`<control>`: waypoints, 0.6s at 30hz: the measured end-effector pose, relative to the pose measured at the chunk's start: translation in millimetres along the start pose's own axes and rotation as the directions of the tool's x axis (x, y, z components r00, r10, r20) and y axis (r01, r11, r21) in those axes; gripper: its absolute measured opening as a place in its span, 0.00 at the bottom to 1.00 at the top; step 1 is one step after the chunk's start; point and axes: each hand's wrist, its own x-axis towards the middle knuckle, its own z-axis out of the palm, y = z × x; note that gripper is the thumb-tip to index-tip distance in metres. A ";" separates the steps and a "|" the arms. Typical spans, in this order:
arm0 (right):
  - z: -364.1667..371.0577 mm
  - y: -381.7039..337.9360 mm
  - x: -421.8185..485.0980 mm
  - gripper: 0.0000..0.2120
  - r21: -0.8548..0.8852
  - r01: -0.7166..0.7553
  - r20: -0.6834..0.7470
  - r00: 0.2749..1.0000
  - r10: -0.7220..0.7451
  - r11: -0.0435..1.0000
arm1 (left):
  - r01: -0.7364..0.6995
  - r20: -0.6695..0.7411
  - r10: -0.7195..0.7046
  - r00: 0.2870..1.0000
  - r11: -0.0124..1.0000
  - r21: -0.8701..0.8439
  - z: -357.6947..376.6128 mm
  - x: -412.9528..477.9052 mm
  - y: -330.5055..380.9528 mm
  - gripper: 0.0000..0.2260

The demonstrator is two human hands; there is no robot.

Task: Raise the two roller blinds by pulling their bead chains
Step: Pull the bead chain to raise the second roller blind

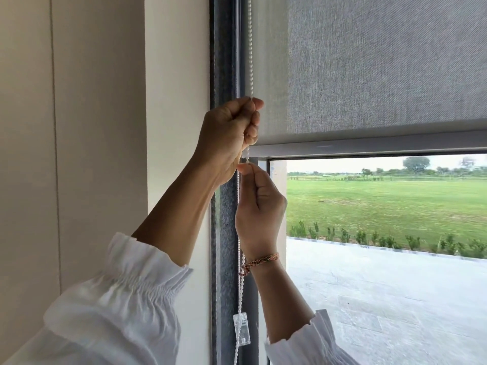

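A grey roller blind (382, 61) covers the upper part of the window, its bottom bar (369, 147) a little below mid-height. Its white bead chain (250, 48) hangs down the window's left edge. My left hand (229, 138) is closed in a fist around the chain, level with the blind's lower edge. Just beneath it, my right hand (259, 204) pinches the same chain between thumb and fingers. The chain runs down to a clear plastic clip (242, 329) near the frame. Only one blind is in view.
A dark window frame (224, 75) stands left of the chain, with a cream wall (92, 127) beyond it. Through the glass I see a paved terrace (382, 299) and a green field. White gathered sleeves cover both forearms at the bottom.
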 end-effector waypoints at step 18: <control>2.8 7.7 -21.1 0.14 0.030 0.000 -0.005 1.000 0.000 1.000 | 0.003 0.027 -0.003 1.000 1.000 -0.002 -16.4 -14.3 -14.2 0.12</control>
